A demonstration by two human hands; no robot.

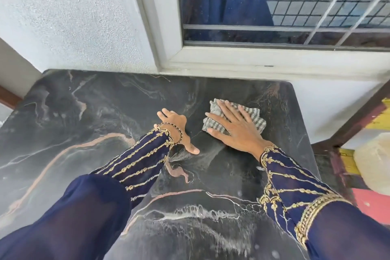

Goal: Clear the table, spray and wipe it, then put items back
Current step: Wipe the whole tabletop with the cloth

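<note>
A black marble-patterned table (pixel 88 124) fills the view below me, with pale smears across its near part. A grey striped cloth (pixel 252 115) lies crumpled on the table's far right area. My right hand (pixel 234 126) presses flat on the cloth with fingers spread and straight. To the cloth's left, my left hand (pixel 179 131) rests palm-down on the bare tabletop, fingers straight. Both arms wear dark blue sleeves with gold embroidery.
A white textured wall (pixel 73 17) and a window with a white frame (pixel 232 57) and metal grille run along the table's far edge. To the right of the table stand a dark wooden frame (pixel 356 120), a pale sack-like object (pixel 375 160) and yellow and red surfaces.
</note>
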